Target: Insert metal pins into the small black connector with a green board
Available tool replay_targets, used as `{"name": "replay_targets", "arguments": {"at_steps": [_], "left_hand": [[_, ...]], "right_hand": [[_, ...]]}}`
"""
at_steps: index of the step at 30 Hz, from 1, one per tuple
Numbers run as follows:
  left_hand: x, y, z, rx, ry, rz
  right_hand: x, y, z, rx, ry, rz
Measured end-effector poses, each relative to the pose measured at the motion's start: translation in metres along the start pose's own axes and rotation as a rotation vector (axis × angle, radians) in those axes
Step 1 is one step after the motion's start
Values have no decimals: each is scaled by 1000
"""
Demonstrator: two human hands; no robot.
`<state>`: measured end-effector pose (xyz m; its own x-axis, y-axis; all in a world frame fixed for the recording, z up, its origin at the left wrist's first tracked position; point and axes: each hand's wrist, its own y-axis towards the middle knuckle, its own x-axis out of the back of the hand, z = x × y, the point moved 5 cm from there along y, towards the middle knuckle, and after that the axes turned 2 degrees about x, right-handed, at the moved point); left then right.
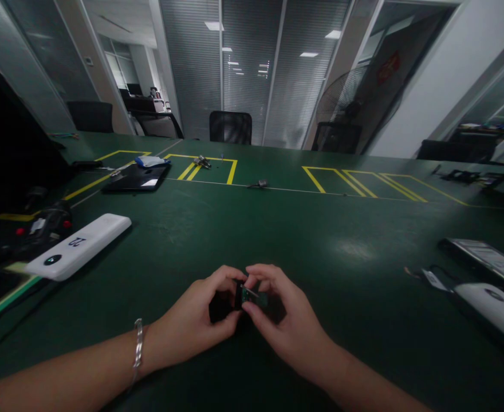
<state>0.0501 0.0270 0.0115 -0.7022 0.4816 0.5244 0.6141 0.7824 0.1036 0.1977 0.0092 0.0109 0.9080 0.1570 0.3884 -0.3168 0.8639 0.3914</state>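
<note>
In the head view, my left hand (196, 315) has its thumb and fingers closed on a small black part (238, 294). A silver bracelet (138, 343) circles that wrist. My right hand (292, 320) pinches a small green circuit board (248, 295), with a thin, light-coloured strip or pin across it. Board and black part meet between the fingertips; whether they are joined I cannot tell. Both are held low over the green tabletop (243, 240), partly covered by my fingers.
A white case marked 22 (80, 246) lies left, beside dark gear with red knobs (46, 226). Farther off are a black flat device (138, 177), small metal parts (203, 162) and another small part (259, 183). At right lie a white device (492, 309) and a tablet-like device (492, 257).
</note>
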Motion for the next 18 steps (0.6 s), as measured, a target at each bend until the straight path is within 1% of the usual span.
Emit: {"name": "replay_targets", "arguments": {"at_steps": [6,12,18], "left_hand": [[0,-1,0,-10,-6,-9],[1,-1,-1,-38,-58,-11],[3,1,-5,-3,-167,73]], "right_hand": [[-1,1,0,5,-1,4],[-2,1,-1,-13,11,22],[-4,0,-1,-8,-26,59]]}}
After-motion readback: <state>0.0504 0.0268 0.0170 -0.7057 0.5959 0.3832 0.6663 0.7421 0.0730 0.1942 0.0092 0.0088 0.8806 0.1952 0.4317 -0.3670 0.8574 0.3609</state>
